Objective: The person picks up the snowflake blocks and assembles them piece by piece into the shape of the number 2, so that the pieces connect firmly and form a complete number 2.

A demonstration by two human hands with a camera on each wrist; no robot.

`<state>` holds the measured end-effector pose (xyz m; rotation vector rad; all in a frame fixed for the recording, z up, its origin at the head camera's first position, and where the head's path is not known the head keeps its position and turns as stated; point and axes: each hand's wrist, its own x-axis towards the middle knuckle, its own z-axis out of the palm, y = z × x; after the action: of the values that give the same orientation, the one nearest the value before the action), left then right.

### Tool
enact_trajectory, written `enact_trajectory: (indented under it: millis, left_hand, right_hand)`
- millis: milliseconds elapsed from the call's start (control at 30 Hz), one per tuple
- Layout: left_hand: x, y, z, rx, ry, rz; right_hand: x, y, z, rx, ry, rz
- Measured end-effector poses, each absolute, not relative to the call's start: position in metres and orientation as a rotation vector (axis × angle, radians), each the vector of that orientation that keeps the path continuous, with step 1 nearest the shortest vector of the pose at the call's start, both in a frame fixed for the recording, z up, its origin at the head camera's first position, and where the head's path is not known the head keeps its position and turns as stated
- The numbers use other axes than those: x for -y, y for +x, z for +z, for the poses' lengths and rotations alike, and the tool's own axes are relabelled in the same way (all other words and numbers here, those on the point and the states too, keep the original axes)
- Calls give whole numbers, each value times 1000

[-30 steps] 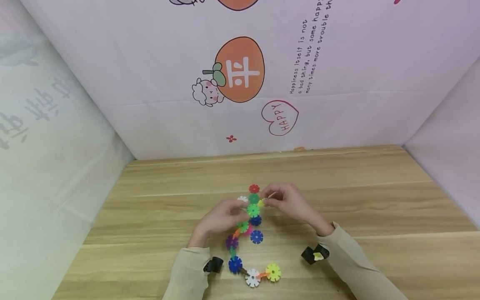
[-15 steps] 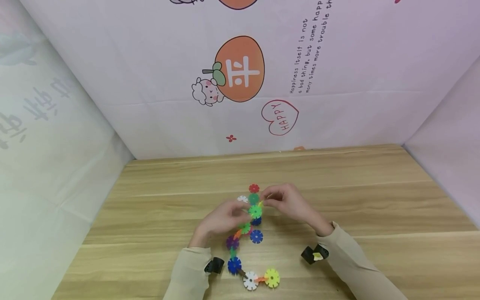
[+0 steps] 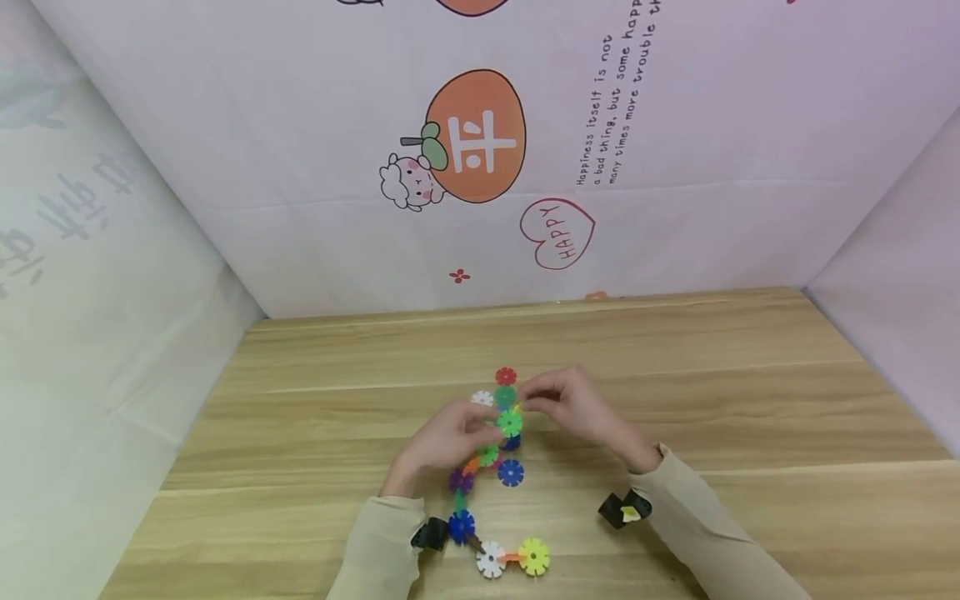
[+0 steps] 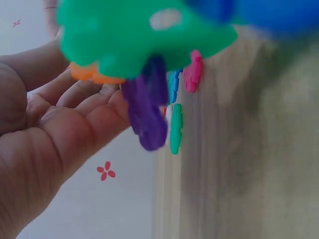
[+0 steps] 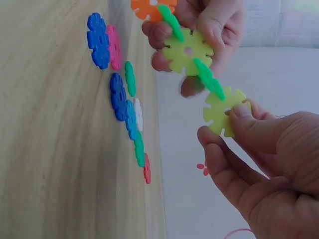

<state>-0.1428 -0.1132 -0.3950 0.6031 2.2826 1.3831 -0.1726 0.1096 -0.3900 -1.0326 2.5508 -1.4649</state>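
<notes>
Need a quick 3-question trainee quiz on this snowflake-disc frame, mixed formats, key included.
1. True or false: the right hand pinches a yellow-green disc at the end of the lifted chain.
2. Which hand supports the chain nearer its orange disc? A) left hand B) right hand C) neither
3. Fill in: the loose blue disc lies flat on the wooden ____.

Key: 1 true; 2 A; 3 table.

Bright snowflake discs [image 3: 509, 422] in green, blue, purple, orange, white and yellow lie on a light wood-grain table [image 3: 750, 400].
</notes>
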Motion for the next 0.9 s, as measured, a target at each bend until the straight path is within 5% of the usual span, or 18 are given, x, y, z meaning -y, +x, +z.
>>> enact_trajectory:
  millis: [900]
  left_hand:
    - [123, -142, -389, -2250, 629, 1381]
  right_hand:
    - [-106, -171, -390, -2483, -1022, -1523]
